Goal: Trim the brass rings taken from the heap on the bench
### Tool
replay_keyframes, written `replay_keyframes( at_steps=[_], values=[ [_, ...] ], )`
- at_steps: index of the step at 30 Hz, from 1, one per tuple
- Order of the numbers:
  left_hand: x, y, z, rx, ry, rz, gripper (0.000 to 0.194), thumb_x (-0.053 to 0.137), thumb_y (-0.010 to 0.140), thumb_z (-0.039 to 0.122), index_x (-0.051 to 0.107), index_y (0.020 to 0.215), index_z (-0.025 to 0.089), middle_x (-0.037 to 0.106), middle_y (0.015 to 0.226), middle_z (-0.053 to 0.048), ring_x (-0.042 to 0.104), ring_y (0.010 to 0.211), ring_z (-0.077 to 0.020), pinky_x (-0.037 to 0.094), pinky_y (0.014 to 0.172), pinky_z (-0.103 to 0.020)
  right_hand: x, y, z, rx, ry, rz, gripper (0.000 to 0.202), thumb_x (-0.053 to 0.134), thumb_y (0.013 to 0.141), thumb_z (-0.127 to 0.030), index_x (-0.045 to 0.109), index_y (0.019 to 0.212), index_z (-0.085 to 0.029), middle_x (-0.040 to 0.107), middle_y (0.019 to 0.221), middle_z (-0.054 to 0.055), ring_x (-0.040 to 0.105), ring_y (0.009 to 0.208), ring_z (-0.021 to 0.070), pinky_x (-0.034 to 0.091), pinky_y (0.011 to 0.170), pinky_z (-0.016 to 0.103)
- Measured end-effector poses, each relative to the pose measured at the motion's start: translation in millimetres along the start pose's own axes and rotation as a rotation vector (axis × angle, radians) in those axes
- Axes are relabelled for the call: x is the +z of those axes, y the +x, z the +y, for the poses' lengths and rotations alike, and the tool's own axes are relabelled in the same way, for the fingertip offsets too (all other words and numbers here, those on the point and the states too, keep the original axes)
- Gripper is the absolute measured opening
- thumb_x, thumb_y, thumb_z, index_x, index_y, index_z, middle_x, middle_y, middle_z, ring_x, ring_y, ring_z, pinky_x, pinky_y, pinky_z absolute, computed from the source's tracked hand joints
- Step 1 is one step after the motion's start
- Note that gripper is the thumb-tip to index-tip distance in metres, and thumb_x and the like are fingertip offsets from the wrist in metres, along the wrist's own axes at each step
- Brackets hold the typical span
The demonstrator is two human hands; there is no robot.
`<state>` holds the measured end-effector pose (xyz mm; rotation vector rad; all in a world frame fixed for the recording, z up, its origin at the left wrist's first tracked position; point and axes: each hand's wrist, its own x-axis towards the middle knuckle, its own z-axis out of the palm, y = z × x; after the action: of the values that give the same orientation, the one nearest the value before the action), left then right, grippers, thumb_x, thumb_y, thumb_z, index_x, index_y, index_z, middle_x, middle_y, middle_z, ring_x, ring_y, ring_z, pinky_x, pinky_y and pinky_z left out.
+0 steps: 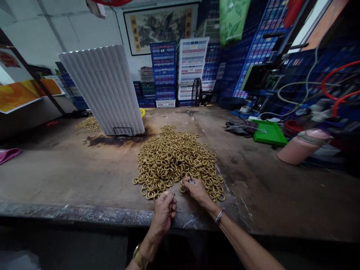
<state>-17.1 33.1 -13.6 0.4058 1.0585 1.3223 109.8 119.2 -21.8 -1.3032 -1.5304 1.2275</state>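
A large heap of brass-coloured rings (174,157) is spread over the table in front of me. My left hand (164,210) is closed at the near edge of the heap, above the table's front edge. A ring (170,206) partly shows between its curled fingers; anything deeper in the palm is hidden. At the heap's near right side, my right hand (197,190) is closed in a pinch, its fingertips over the rings. A small grey piece (191,182) shows at its fingers, too small to name. Loose rings lie around both hands.
A ridged white panel (104,90) leans upright in a black wire stand (123,132) at back left, near a smaller ring pile (89,124). To the right are a green tray (270,133), dark gloves (239,127) and a pink bottle (300,147). Stacked crates (163,71) stand behind.
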Motion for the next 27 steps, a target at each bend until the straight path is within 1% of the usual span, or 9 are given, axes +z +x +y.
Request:
replay_keyframes(
  at_steps=[4,8,12,14,17,19,22,24,27],
  values=[
    [8.2,5.0,0.4,0.059,0.077,0.047,0.037,0.065,0.063,0.044,0.046,0.083,0.019,0.047,0.058,0.007,0.036,0.039,-0.0026,0.019,0.034,-0.012,-1.0,-6.7,-6.4,0.09,0.165,-0.026,0.02,0.053,0.066,-0.036,0.05,0.063,-0.017,0.042,0.047,-0.007,0.029,0.036,0.0041,0.023,0.036,0.018],
    [16.1,7.8,-3.4,0.176,0.204,0.042,0.036,0.062,0.066,0.045,0.049,0.088,0.019,0.044,0.052,0.009,0.035,0.037,-0.0032,0.023,0.035,-0.014,1.0,-13.9,-10.7,0.102,0.234,-0.036,0.023,0.054,0.067,-0.038,0.05,0.061,-0.016,0.047,0.049,-0.005,0.031,0.036,0.0037,0.024,0.035,0.017],
    [22.7,8.7,-5.5,0.351,0.354,0.013,0.028,0.062,0.069,0.037,0.053,0.085,0.016,0.054,0.06,0.003,0.051,0.054,-0.0089,0.04,0.053,-0.019,6.8,-21.4,-11.5,0.125,0.273,-0.046,0.024,0.057,0.067,-0.039,0.052,0.063,-0.016,0.047,0.049,-0.005,0.033,0.037,0.0041,0.026,0.036,0.017],
    [23.4,9.5,-5.1,0.423,0.4,0.011,0.02,0.058,0.073,0.034,0.055,0.08,0.015,0.058,0.067,0.0,0.054,0.063,-0.0113,0.043,0.062,-0.022,8.3,-24.9,-12.2,0.131,0.29,-0.065,0.025,0.057,0.067,-0.04,0.05,0.062,-0.016,0.046,0.048,-0.006,0.033,0.038,0.0043,0.027,0.036,0.018],
    [20.6,10.9,-2.8,0.492,0.491,0.041,0.016,0.052,0.077,0.031,0.056,0.074,0.016,0.058,0.068,0.0,0.053,0.065,-0.0119,0.042,0.064,-0.023,4.5,-28.0,-14.6,0.091,0.176,-0.092,0.024,0.056,0.069,-0.038,0.05,0.061,-0.016,0.047,0.049,-0.005,0.036,0.041,0.0054,0.03,0.04,0.018],
    [17.5,11.3,-0.4,0.531,0.602,0.057,0.014,0.051,0.077,0.029,0.056,0.073,0.016,0.056,0.066,0.0,0.051,0.063,-0.0119,0.04,0.062,-0.023,-1.3,-28.6,-17.3,0.025,0.045,-0.074,0.019,0.055,0.07,-0.034,0.056,0.068,-0.016,0.051,0.053,-0.004,0.041,0.046,0.0069,0.034,0.045,0.018],
    [15.3,10.5,3.4,0.607,0.774,0.02,0.012,0.052,0.075,0.026,0.056,0.068,0.017,0.053,0.06,0.002,0.047,0.058,-0.0112,0.037,0.059,-0.022,-9.3,-28.8,-23.0,-0.125,-0.058,-0.075,0.019,0.054,0.072,-0.031,0.06,0.082,-0.017,0.057,0.067,-0.001,0.048,0.058,0.0091,0.038,0.056,0.02],
    [16.8,9.2,6.1,0.645,0.829,-0.012,0.011,0.054,0.073,0.025,0.056,0.064,0.018,0.051,0.057,0.003,0.045,0.055,-0.0106,0.036,0.058,-0.021,-11.6,-28.8,-26.6,-0.198,-0.062,-0.119,0.017,0.053,0.073,-0.033,0.06,0.078,-0.017,0.057,0.068,-0.001,0.049,0.062,0.0094,0.038,0.06,0.02],
    [20.9,6.7,10.4,0.595,0.776,-0.03,0.014,0.057,0.072,0.027,0.056,0.061,0.017,0.047,0.053,0.003,0.041,0.051,-0.0094,0.033,0.053,-0.02,-10.6,-29.1,-28.2,-0.108,0.021,-0.159,0.02,0.052,0.074,-0.036,0.054,0.067,-0.017,0.049,0.056,-0.004,0.043,0.052,0.0075,0.035,0.052,0.019]
  ],
)
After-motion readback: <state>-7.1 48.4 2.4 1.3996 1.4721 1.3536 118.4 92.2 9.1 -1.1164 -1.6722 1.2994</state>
